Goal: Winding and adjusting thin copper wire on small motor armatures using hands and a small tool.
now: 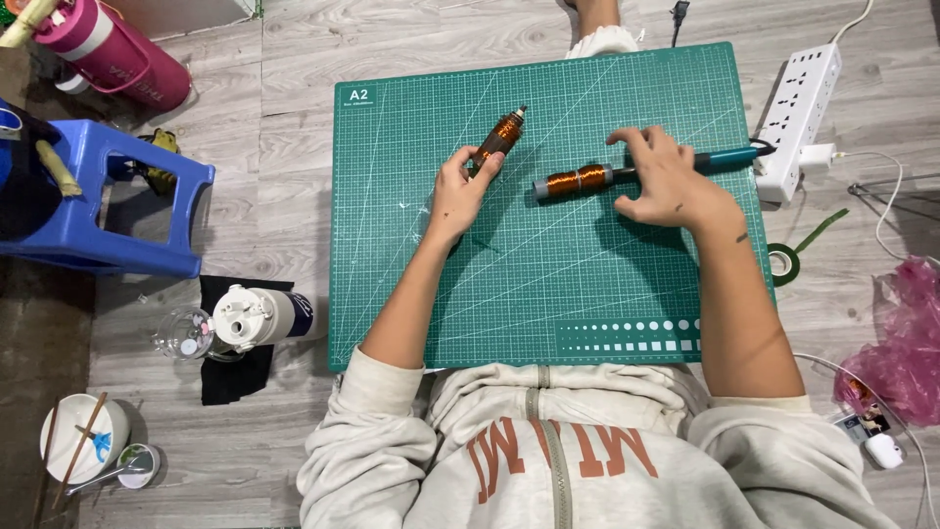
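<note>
On green mat (587, 294) laid on the floor, two copper coils. Left hand (460, 191) w/ fingers (487, 167) closed round the lower end of coil 1 (500, 137), a dark rod wound w/ copper wire, lying slanted near mat's top middle. Right hand (671, 181) rests over the teal tool (729, 159), fingers (627, 137) spread and curled, palm pressing down on it rather than a full wrap; cable end of tool points toward power strip (805, 108) off mat's right edge. Coil 2 (576, 181) sits on the grey shaft just left of right hand, not touched.

Handling, as a guess: both coils look stiff, dense for their size, round so apt to roll on the flat mat. Thin wire prob. scratches or slips loose if pinched hard, so better to grip bare rod ends, not the windings. Tool handle is the safe hold.

Nearby: blue stool (117, 196), pink bottle (117, 49), white bottle (259, 318), tape roll (783, 263).
</note>
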